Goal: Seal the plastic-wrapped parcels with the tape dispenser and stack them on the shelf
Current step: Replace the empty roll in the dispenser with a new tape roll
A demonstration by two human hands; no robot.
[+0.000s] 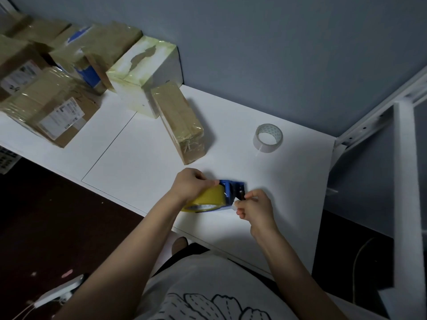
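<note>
A blue tape dispenser (231, 189) loaded with a yellow tape roll (209, 198) lies near the front edge of the white table (288, 181). My left hand (191, 184) grips the roll from above. At the dispenser's right end, my right hand (253, 207) pinches the free end of the tape. A small brown plastic-wrapped parcel (180, 125) rests on the table just beyond the dispenser. Several more wrapped parcels (53, 109) are piled at the far left, beside a white box (145, 72).
A loose roll of clear tape (268, 137) stands on the table at the right. A white metal shelf frame (402, 158) rises along the right edge. Dark floor lies to the left below the table.
</note>
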